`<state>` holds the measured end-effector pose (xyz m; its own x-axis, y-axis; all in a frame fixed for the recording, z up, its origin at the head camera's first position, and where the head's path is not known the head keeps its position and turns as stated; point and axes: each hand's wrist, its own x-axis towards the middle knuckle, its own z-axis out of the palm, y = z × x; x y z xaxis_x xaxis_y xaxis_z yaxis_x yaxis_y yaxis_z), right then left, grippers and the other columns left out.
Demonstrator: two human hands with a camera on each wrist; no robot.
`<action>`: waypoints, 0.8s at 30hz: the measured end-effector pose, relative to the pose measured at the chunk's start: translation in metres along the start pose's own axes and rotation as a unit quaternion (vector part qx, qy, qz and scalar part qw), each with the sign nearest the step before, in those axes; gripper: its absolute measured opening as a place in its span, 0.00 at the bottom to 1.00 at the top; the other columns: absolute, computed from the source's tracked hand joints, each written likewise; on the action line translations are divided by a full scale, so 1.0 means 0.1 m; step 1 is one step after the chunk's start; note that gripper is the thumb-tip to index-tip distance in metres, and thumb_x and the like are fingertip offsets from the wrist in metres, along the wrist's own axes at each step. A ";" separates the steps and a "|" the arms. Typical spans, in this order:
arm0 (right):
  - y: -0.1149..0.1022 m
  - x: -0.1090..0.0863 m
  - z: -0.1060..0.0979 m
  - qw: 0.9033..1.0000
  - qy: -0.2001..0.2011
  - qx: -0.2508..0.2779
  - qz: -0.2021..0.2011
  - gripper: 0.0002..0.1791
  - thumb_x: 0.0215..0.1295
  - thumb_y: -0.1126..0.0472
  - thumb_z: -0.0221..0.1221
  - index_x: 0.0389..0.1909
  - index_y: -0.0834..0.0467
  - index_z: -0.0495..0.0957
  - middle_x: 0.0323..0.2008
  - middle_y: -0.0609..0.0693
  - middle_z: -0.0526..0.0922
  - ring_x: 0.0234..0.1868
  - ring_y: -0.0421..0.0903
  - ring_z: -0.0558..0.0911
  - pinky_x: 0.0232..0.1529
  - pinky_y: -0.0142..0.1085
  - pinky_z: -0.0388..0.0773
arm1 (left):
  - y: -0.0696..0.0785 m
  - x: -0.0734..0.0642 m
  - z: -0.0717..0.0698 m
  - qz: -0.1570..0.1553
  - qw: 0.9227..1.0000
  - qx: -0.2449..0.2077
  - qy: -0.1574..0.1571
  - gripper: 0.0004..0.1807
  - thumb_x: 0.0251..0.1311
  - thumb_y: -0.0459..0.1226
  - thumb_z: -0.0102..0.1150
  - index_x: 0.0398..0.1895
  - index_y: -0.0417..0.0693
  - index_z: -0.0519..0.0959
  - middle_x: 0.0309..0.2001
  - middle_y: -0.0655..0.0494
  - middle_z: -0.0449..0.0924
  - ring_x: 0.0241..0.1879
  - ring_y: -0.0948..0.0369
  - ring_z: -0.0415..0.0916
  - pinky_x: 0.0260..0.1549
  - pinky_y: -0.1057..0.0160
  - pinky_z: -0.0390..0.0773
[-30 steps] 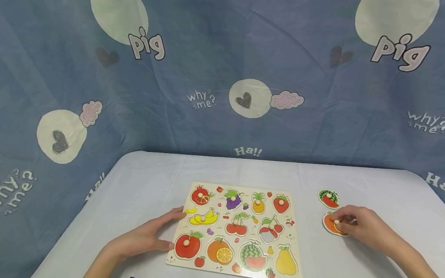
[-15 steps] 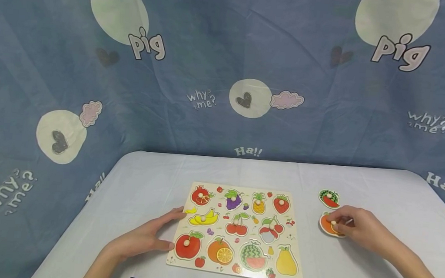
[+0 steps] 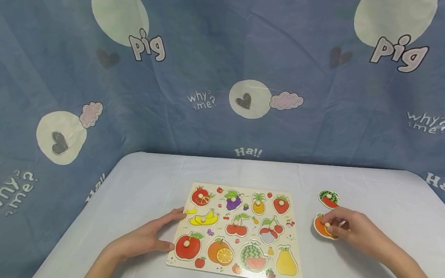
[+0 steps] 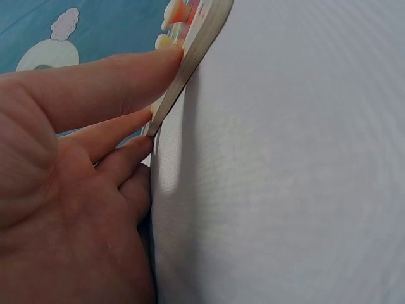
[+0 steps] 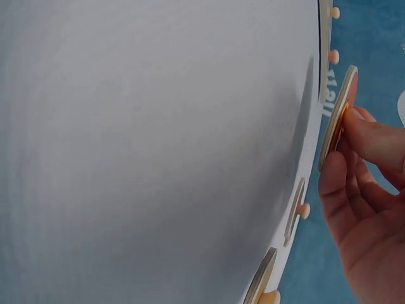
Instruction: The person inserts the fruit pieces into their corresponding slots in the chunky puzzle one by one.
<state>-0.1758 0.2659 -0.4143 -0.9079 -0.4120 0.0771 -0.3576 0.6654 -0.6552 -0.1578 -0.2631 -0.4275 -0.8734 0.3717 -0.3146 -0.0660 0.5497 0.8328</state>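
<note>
A fruit knob puzzle board (image 3: 221,228) lies flat on the table. My left hand (image 3: 142,236) rests against its left edge, thumb and fingertips touching the side. In the left wrist view the thumb (image 4: 120,82) meets the board's edge (image 4: 193,63). To the right of the board, my right hand (image 3: 360,230) pinches the orange puzzle piece (image 3: 320,227) by its knob. In the right wrist view this orange piece (image 5: 338,123) is held tilted, apart from the table. A watermelon piece (image 3: 328,199) lies just beyond the right hand.
Several fruit pieces with knobs sit in the board, such as the apple (image 3: 188,252). The orange, watermelon and pear places show printed pictures without knobs. Two pieces lie on the cloth in the right wrist view, one a knobbed piece (image 5: 261,278). A blue curtain (image 3: 207,129) hangs behind.
My right hand has shifted slightly left towards the board, carrying the orange piece with it. The left hand and the board have stayed in place.
</note>
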 end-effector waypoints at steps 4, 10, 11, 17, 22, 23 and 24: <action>-0.02 0.00 0.02 1.000 -0.006 -0.003 0.016 0.10 0.61 0.67 0.65 0.42 0.53 0.83 0.36 0.40 0.81 0.35 0.36 0.76 0.34 0.32 0.78 | 0.00 0.00 0.00 -0.002 1.000 0.002 0.001 0.43 0.49 0.35 0.72 0.72 0.57 0.66 0.77 0.48 0.49 0.74 0.42 0.43 0.65 0.31 0.49; -0.06 0.00 0.03 1.000 -0.011 0.003 0.011 0.09 0.61 0.66 0.66 0.42 0.53 0.84 0.36 0.40 0.82 0.34 0.36 0.76 0.34 0.32 0.78 | -0.01 0.00 0.01 -0.003 1.000 0.003 0.002 0.43 0.49 0.35 0.71 0.72 0.57 0.66 0.77 0.49 0.50 0.74 0.43 0.43 0.64 0.31 0.50; -0.07 0.00 0.04 1.000 -0.011 0.003 0.006 0.09 0.61 0.66 0.66 0.42 0.53 0.84 0.36 0.40 0.82 0.34 0.36 0.76 0.33 0.32 0.78 | -0.01 0.00 0.01 -0.003 1.000 0.003 0.003 0.43 0.49 0.35 0.71 0.72 0.57 0.66 0.77 0.49 0.50 0.74 0.43 0.43 0.64 0.31 0.50; -0.09 0.00 0.07 1.000 -0.007 0.000 -0.010 0.08 0.60 0.64 0.67 0.40 0.50 0.84 0.34 0.38 0.81 0.33 0.35 0.76 0.32 0.31 0.77 | -0.01 0.01 0.01 -0.013 1.000 0.005 0.009 0.43 0.48 0.35 0.72 0.71 0.58 0.66 0.77 0.49 0.50 0.74 0.43 0.44 0.64 0.31 0.51; -0.11 0.01 0.09 0.999 -0.007 0.012 -0.032 0.08 0.61 0.64 0.67 0.39 0.50 0.84 0.35 0.38 0.81 0.33 0.35 0.76 0.31 0.31 0.77 | -0.01 0.02 0.01 -0.015 1.000 0.009 0.010 0.44 0.48 0.35 0.72 0.72 0.58 0.66 0.77 0.50 0.51 0.74 0.43 0.44 0.63 0.30 0.52; -0.12 0.01 0.10 0.999 -0.008 0.015 -0.038 0.08 0.61 0.64 0.66 0.39 0.50 0.84 0.35 0.38 0.81 0.34 0.36 0.76 0.31 0.32 0.77 | -0.01 0.02 0.01 -0.015 1.000 0.009 0.010 0.44 0.48 0.35 0.72 0.72 0.58 0.66 0.77 0.50 0.51 0.74 0.43 0.44 0.63 0.30 0.52; -0.13 0.01 0.10 0.999 -0.009 0.016 -0.041 0.08 0.61 0.64 0.66 0.39 0.50 0.84 0.35 0.38 0.81 0.34 0.36 0.76 0.31 0.32 0.77 | -0.01 0.02 0.01 -0.015 1.000 0.009 0.010 0.44 0.48 0.35 0.72 0.72 0.58 0.66 0.77 0.50 0.51 0.74 0.43 0.44 0.63 0.31 0.52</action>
<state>-0.1701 0.2509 -0.4134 -0.8718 -0.4755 0.1178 -0.4228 0.6088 -0.6712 -0.1586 -0.2623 -0.4293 -0.8806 0.3402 -0.3300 -0.0836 0.5740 0.8146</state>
